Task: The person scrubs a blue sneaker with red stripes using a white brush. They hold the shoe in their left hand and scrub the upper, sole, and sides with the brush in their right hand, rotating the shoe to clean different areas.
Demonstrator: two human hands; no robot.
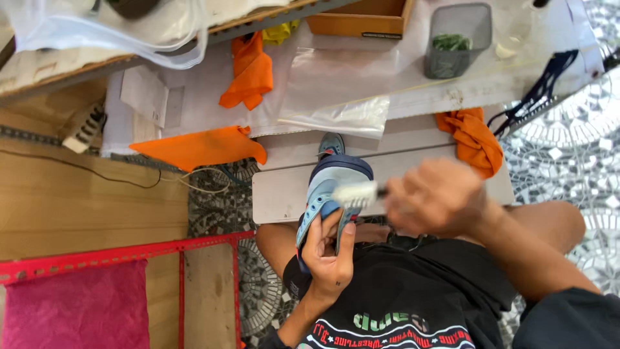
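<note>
Right now the blue shoe (326,194) sits upright over the person's lap, toe end up, w/ its navy rim just in front of the white bench edge (284,194). Left hand (329,255) wraps it from below, fingers closed round the heel/side, thumb up along the sole. Right hand (434,197) is fisted tight on the handle of a white-bristle brush (356,194), bristles touching the shoe's side; hand is blurred. To scrub well, probably: keep the left grip firm so the shoe can't twist, use short strokes, bristles flat on the fabric. Further out: orange cloths (248,71) on the bench, a mesh pot (455,42), a clear plastic bag (336,97), a red metal frame (129,252) at left.
</note>
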